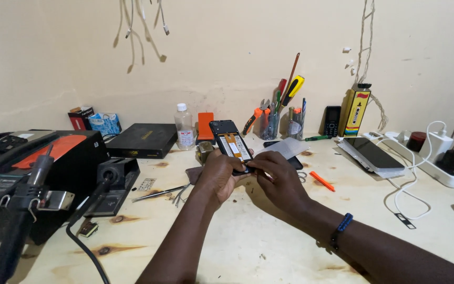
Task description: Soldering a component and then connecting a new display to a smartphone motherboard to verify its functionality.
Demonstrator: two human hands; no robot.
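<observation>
- The opened phone (230, 142) is up off the bench (248, 247), near the middle, back cover off and its insides facing up; the left hand (217, 176) curls around its lower edge from beneath and grips it.
- The right hand (277, 176) is pressed in at the same lower end, fingertips pinched together on something small there (too tiny for me to tell whether it is a tool or a part).
- As I judge it, the main danger is a slip: both hands crowd one short edge, so the top of the phone sticks out unsupported, and a hard push could twist it out of the grip or bend a thin strip inside.
- A loose piece dropped from there could well vanish among the tweezers (158, 193) and small metal bits lying just left of the hands.
- The hot air handle (19, 210) hangs at the near left with its black cable (82, 242) trailing across the bench edge; an elbow pulled back could snag it, I think.
- A second phone (373, 153) lies flat to the right on some papers, with a white cable (411, 192) looping nearby and a power strip (447, 173) beyond.
- An orange pry tool (322, 181) sits just right of the right hand, within easy knocking range.
- Behind the phone stand a clear bottle (184, 126), a holder of screwdrivers and pliers (277, 115) and a yellow box (354, 111), all well apart from the hands.
</observation>
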